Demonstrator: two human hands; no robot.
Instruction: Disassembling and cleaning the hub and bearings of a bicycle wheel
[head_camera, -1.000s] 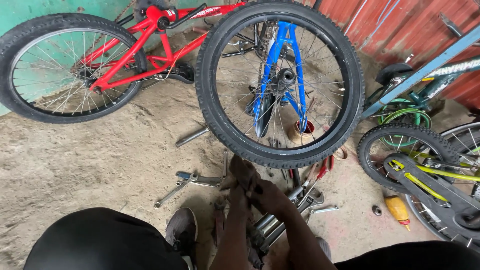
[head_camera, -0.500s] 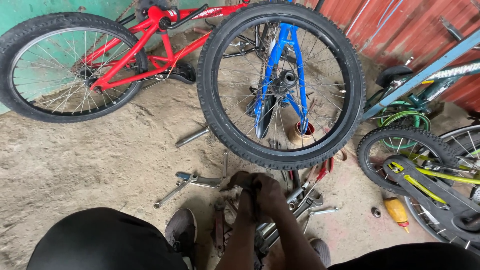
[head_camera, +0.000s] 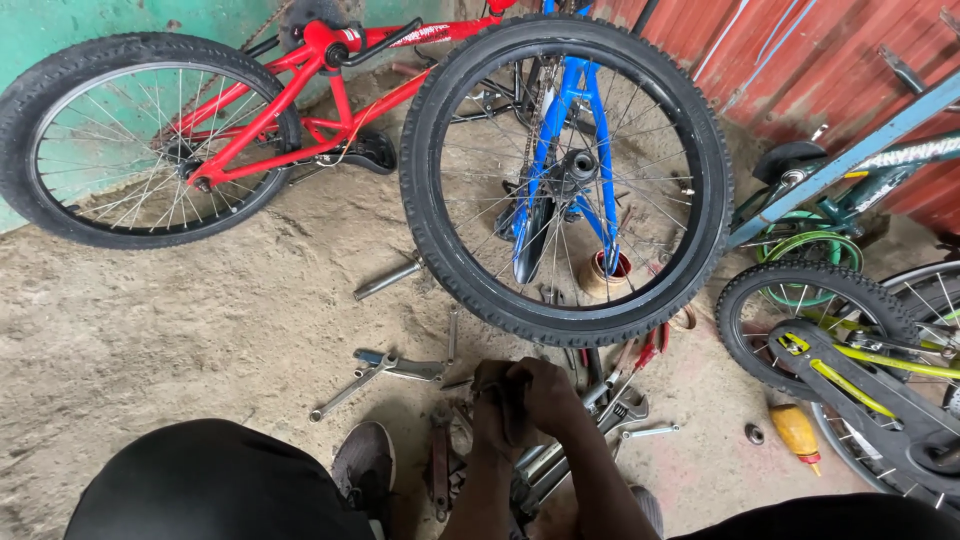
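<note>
My left hand and my right hand are pressed together low in the middle, both closed around a small dark thing that I cannot identify. They hover over a pile of metal tools on the dirt floor. Just beyond them a black-tyred bicycle wheel stands upright in a blue fork. My shoe rests to the left of the hands.
A red bicycle lies at the back left. Spanners, a metal tube, red-handled pliers and a brown pot litter the ground. A yellow bottle and a yellow-green bicycle are on the right.
My hands have dropped a little toward the tools and closed together; a second ago the fingers were looser and higher, near the tyre's lower edge.
</note>
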